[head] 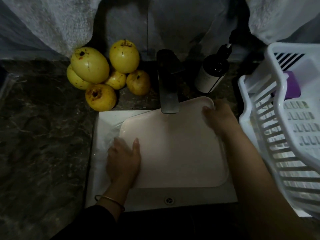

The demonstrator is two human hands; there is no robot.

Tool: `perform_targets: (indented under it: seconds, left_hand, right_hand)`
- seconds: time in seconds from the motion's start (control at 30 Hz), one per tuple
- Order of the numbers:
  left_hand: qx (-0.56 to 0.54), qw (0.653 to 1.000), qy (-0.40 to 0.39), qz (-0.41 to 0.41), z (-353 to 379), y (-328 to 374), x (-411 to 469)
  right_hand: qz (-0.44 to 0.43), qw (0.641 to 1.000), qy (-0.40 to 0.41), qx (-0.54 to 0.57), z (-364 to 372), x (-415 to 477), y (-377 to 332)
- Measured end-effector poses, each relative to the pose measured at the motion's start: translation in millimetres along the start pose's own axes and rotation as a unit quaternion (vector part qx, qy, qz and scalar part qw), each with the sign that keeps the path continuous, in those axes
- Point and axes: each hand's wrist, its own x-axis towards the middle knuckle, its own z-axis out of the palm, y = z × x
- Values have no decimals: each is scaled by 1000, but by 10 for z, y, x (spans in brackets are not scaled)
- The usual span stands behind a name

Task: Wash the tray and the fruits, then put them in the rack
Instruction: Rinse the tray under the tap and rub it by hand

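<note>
Washing tray (173, 153) under tap (168, 94), left grip (123, 158) flat and released on it, right grip (220, 116) grasping its far-right corner; next, likely lifting it into rack (243, 116).

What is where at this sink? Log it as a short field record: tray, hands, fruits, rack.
tray: pale, lying in the sink under the faucet
left hand: flat on the tray's left edge
right hand: fingers curled over the tray's far right corner
fruits: six, yellow, piled on the counter left of the faucet
rack: white, right of the sink, no tray or fruit seen inside
</note>
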Motion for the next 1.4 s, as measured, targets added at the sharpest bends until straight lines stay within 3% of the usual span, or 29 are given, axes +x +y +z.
perform_targets:
  seconds: [0.2, 0.43, 0.57, 0.63, 0.77, 0.83, 0.9, 0.97, 1.07, 1.23, 1.4]
  left_hand:
    - [-6, 999, 17, -41, -52, -24, 107]
    - [-14, 1000, -1, -17, -138, -166, 275]
    - [-86, 996, -15, -35, -146, -258, 393]
    - [-168, 979, -82, -83, -191, -258, 416]
    - [-342, 897, -245, -134, -343, -279, 357]
    - [-390, 869, -280, -122, -400, -319, 334]
    - [-398, 868, -283, -93, -441, -312, 294]
    - [-377, 888, -250, -83, -455, -271, 252]
    - [-350, 906, -223, -84, -463, -209, 220]
    - [-350, 910, -204, -88, -488, -156, 224]
    - [-380, 898, -207, -79, -509, -209, 244]
  right_hand:
    - [-18, 999, -1, 32, -24, -13, 68]
    - [-16, 995, 5, 97, 30, -33, 190]
    - [1, 996, 20, 82, 103, -2, 281]
    - [-3, 997, 33, 68, 136, -13, 324]
    - [2, 999, 41, 19, 264, 21, 405]
    - [29, 998, 18, -53, 336, 67, 435]
    - [49, 993, -8, -106, 376, 82, 412]
    - [23, 993, -15, -113, 386, 97, 332]
    - [-52, 998, 32, -33, 351, 147, 122]
    - [-134, 983, 115, 42, 168, 51, -409]
    - [-218, 962, 137, 86, 97, 11, -929]
